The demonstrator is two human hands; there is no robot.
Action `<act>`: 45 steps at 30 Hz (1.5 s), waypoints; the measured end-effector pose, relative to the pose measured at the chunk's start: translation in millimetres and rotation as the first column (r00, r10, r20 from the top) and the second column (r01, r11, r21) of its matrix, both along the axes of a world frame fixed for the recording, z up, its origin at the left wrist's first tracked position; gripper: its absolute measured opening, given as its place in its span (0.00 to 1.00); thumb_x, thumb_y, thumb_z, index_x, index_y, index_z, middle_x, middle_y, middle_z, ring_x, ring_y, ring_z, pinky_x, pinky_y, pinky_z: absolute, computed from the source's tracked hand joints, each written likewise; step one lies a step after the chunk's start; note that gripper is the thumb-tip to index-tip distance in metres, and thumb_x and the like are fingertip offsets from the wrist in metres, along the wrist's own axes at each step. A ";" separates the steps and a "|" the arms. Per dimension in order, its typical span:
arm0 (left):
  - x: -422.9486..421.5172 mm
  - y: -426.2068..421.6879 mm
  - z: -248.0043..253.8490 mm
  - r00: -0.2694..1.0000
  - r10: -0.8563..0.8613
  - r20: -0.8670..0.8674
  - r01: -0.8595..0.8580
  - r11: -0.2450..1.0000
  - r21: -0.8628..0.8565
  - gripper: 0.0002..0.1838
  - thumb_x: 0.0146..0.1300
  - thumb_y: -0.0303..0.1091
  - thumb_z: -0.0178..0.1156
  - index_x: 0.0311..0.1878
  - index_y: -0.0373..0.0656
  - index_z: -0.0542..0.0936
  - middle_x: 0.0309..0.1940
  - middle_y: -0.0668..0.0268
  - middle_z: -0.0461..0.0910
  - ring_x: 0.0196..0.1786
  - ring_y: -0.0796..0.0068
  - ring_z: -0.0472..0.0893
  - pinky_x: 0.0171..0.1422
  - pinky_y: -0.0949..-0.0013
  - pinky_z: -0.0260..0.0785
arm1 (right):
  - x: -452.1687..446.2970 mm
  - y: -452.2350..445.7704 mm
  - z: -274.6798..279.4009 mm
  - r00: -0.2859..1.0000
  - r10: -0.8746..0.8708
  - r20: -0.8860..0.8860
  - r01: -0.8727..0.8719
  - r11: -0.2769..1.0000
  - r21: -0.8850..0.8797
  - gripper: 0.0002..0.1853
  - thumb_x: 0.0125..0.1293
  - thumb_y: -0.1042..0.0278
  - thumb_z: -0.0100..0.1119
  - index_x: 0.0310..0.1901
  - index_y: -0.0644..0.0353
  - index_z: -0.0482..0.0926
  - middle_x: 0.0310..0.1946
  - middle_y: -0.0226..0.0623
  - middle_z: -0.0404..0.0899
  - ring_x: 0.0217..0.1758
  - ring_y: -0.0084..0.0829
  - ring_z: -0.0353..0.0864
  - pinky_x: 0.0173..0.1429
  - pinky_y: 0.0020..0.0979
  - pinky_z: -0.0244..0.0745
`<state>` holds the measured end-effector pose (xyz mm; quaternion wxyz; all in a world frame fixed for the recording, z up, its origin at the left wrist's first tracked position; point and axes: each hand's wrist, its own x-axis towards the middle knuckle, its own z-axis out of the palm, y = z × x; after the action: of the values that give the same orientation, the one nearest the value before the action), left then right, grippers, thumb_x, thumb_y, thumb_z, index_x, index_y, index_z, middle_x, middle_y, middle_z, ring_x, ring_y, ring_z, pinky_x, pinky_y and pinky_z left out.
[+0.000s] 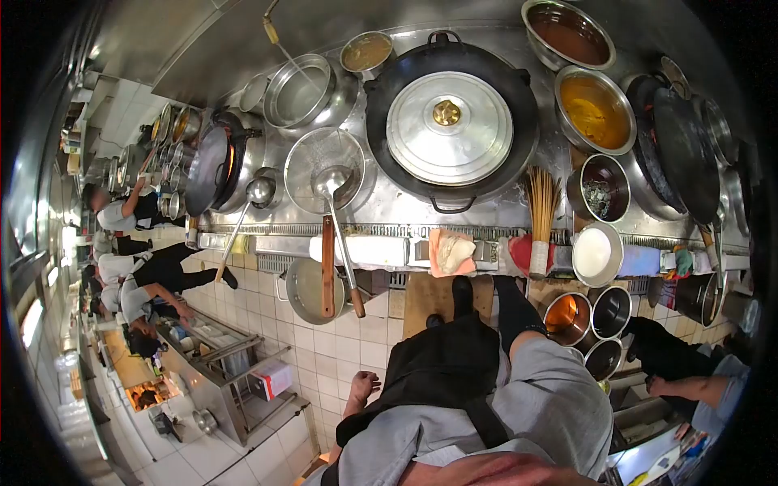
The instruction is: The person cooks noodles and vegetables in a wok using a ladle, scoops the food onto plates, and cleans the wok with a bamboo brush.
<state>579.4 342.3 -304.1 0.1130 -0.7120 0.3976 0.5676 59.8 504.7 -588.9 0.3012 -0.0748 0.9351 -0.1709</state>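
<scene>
My left hand (365, 385) hangs low beside my black apron (442, 364), over the tiled floor. Its fingers are loosely curled and a little apart, with nothing seen in them. From my grey right sleeve (559, 381) the forearm, dark-covered, points toward the counter's front edge; the right hand itself is hidden. Nearest to that arm's end are a red cloth (525, 256) and a bamboo brush (541, 212). A pink-and-white folded cloth (451, 252) lies on the front ledge. Ahead, a silver lid (450, 150) with a brass knob sits in a large black wok (519, 150).
Left of the wok, a ladle (331, 182) and a wooden-handled strainer (304, 150) overhang the edge above a pot (308, 304). Rightward stand a bowl of yellow oil (597, 109) and a white-filled container (597, 254). Flames show under a left wok (209, 170). Co-workers (142, 275) stand on both sides.
</scene>
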 end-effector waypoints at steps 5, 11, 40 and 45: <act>5.0 -4.5 -9.4 1.000 -0.011 -0.012 0.011 1.000 0.010 0.14 0.70 0.34 0.57 0.51 0.32 0.73 0.41 0.52 0.82 0.42 0.59 0.86 0.42 0.59 0.82 | 18.5 -1.7 -4.1 1.000 0.010 -0.017 -0.010 1.000 -0.025 0.23 0.75 0.41 0.51 0.46 0.56 0.78 0.32 0.32 0.76 0.35 0.30 0.77 0.36 0.33 0.72; -2.7 -0.7 -20.4 0.999 0.017 -0.037 -0.018 1.000 -0.022 0.12 0.67 0.31 0.58 0.48 0.33 0.75 0.37 0.56 0.81 0.38 0.63 0.84 0.39 0.61 0.81 | 167.5 -55.3 -1.1 0.863 0.259 0.433 -0.022 0.876 -0.481 0.24 0.75 0.39 0.52 0.46 0.55 0.78 0.30 0.30 0.76 0.32 0.29 0.77 0.34 0.32 0.72; 67.4 -75.7 -70.5 0.951 0.283 -0.126 -0.289 0.957 -0.027 0.09 0.64 0.29 0.58 0.38 0.31 0.81 0.29 0.59 0.80 0.29 0.65 0.80 0.31 0.62 0.80 | -113.2 -606.0 348.2 0.814 0.525 -0.249 -0.572 0.799 -0.186 0.14 0.69 0.67 0.55 0.50 0.67 0.78 0.44 0.54 0.85 0.43 0.49 0.87 0.45 0.46 0.82; 69.1 -103.9 -71.7 0.962 0.253 -0.101 -0.255 0.967 -0.001 0.09 0.63 0.30 0.58 0.36 0.32 0.80 0.30 0.60 0.80 0.31 0.67 0.81 0.34 0.63 0.81 | -130.0 -578.9 369.2 -0.166 0.546 0.821 0.809 0.551 -0.203 0.11 0.75 0.67 0.55 0.46 0.68 0.74 0.25 0.29 0.71 0.19 0.24 0.70 0.21 0.24 0.70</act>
<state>648.5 238.4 -375.8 0.0144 -0.7286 0.3121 0.6096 -70.2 -74.2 -219.8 0.7823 0.0911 0.1389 -0.6003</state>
